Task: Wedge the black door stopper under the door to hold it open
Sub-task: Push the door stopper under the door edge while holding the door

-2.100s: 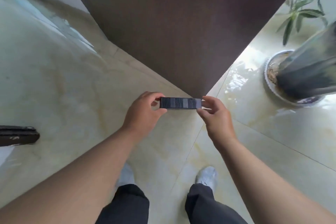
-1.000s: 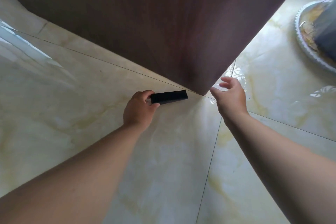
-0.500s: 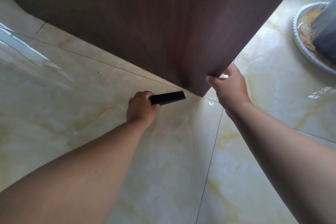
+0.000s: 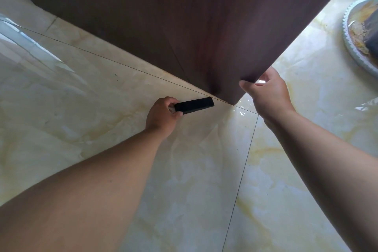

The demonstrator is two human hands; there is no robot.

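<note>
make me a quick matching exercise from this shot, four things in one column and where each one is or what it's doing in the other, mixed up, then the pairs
Things:
1. left hand
2. right hand
3. stopper
4. plant pot

States:
A. lies low at the floor, tip near the door's bottom corner
B. stands at the far right edge of the view
C. grips the door's edge
D. holds the stopper's end

Pairs: 1-D, 2-C, 3-A, 4-B

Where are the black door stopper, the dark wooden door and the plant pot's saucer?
black rubber door stopper [image 4: 195, 104], head view, top face.
dark brown wooden door [image 4: 184, 16], head view, broad face.
white scalloped plant saucer [image 4: 352, 51], head view, rim.
</note>
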